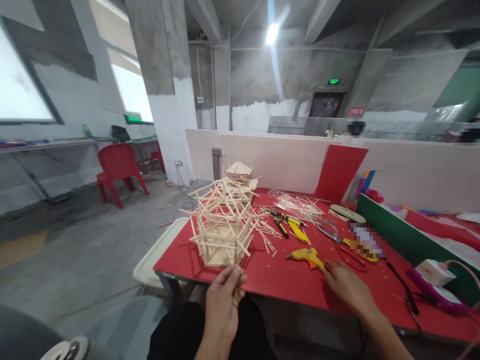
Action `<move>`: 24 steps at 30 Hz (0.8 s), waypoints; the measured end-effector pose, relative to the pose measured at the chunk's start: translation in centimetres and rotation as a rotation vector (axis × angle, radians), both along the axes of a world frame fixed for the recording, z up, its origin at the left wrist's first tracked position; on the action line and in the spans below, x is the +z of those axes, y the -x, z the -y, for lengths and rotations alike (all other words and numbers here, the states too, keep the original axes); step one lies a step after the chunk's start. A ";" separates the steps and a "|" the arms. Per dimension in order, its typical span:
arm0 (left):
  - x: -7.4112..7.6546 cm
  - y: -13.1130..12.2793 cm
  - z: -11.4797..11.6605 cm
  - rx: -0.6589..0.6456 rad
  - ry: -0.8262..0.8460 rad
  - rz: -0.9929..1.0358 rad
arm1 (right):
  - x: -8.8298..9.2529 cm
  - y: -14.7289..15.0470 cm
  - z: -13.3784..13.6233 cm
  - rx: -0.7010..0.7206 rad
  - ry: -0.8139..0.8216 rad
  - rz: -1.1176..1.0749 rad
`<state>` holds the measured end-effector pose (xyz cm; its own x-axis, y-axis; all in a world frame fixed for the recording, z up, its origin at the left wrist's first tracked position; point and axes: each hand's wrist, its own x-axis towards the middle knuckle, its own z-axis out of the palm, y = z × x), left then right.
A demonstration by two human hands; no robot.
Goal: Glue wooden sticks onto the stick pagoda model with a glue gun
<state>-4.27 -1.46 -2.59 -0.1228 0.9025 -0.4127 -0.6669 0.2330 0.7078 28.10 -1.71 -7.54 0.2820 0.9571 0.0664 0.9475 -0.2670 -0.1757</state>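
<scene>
A tall tower model (224,220) built of thin wooden sticks stands near the front left corner of the red table (285,280). My left hand (224,295) rests at the table's front edge just below the model's base, fingers pressed together around something I cannot make out. My right hand (347,286) lies on the table and grips the handle end of a yellow hot glue gun (305,256), whose nozzle points left toward the model.
Loose sticks (267,230), yellow-handled pliers (287,222), scissors (350,242) and a plastic bag of sticks lie behind the glue gun. A green divider (397,235) bounds the right side. A white stool (157,255) and red chairs (118,167) stand on the left.
</scene>
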 end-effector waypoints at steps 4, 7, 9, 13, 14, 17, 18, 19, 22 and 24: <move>1.0 0.7 -0.5 0.006 0.024 -0.009 | -1.3 -1.0 -0.6 -0.024 0.159 -0.072; 1.5 1.0 -0.8 -0.030 0.043 -0.003 | -1.3 -1.0 -1.4 -0.059 0.181 -0.065; 1.5 1.3 -0.9 -0.060 0.044 0.000 | -1.2 -1.0 -2.2 -0.067 0.181 -0.069; 1.4 1.8 -1.3 -0.123 -0.005 0.001 | -0.9 -1.0 -3.9 -0.063 0.186 -0.101; 1.4 1.9 -1.3 -0.136 -0.014 -0.004 | -0.8 -1.0 -4.1 -0.054 0.192 -0.116; 1.6 2.1 -1.3 -0.155 -0.017 -0.019 | -0.5 -1.1 -4.3 -0.008 0.209 -0.163; 1.8 2.2 -1.3 -0.157 -0.015 -0.023 | -0.5 -1.2 -4.2 0.009 0.205 -0.177; 1.9 2.2 -1.3 -0.162 -0.016 -0.027 | -0.5 -1.3 -4.0 0.020 0.190 -0.197; 2.3 2.4 -1.3 -0.183 -0.023 -0.040 | -0.2 -1.7 -3.0 -0.002 0.095 -0.322; 2.4 2.5 -1.5 -0.199 -0.030 -0.048 | 0.9 -1.6 -2.1 -0.041 -0.002 -0.392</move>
<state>-6.77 0.01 -0.16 0.0402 0.9228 -0.3831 -0.5751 0.3349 0.7463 29.74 0.39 -6.60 0.3241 0.9446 -0.0518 0.7973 -0.3022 -0.5224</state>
